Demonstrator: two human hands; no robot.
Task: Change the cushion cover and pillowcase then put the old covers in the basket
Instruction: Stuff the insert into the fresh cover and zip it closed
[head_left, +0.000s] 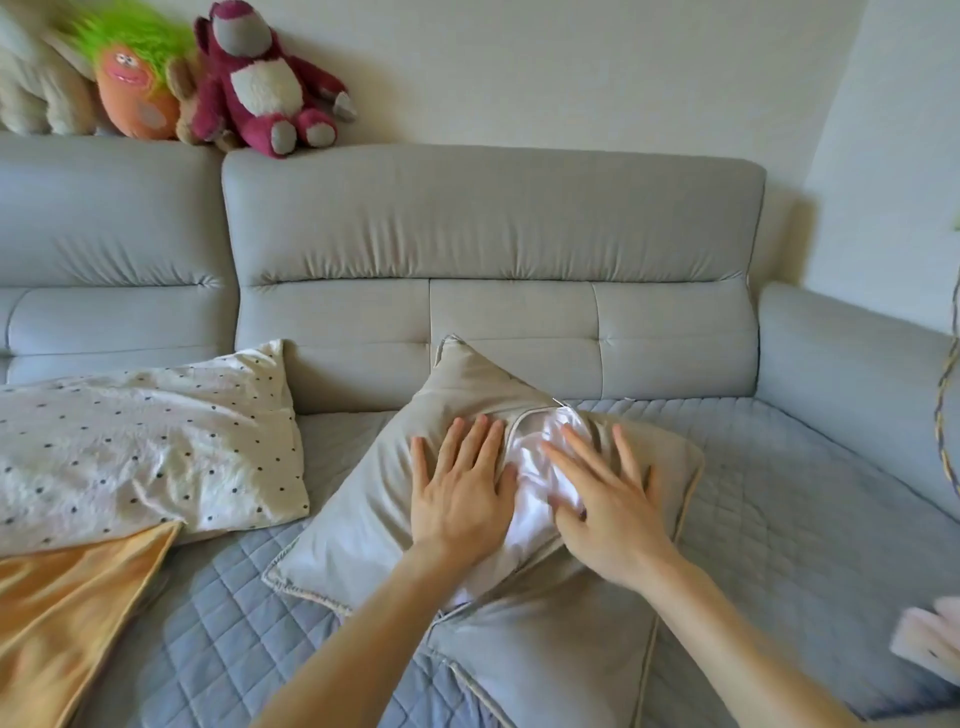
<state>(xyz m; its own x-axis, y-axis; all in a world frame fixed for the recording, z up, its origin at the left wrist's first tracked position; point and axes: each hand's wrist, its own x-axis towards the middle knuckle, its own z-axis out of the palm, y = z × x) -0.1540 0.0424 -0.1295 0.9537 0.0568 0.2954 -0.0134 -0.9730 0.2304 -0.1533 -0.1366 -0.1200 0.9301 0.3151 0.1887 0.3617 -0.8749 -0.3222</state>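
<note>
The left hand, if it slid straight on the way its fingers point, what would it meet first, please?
The left hand lies flat on the cover; past the cover's top edge it would probably meet the sofa back first, though depth is unclear.

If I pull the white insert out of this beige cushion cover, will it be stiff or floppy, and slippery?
Likely soft and floppy: the white insert wrinkles and bulges through the open zip. Its sheen suggests smooth fabric, so it may slide out of the beige cushion cover easily.
</note>
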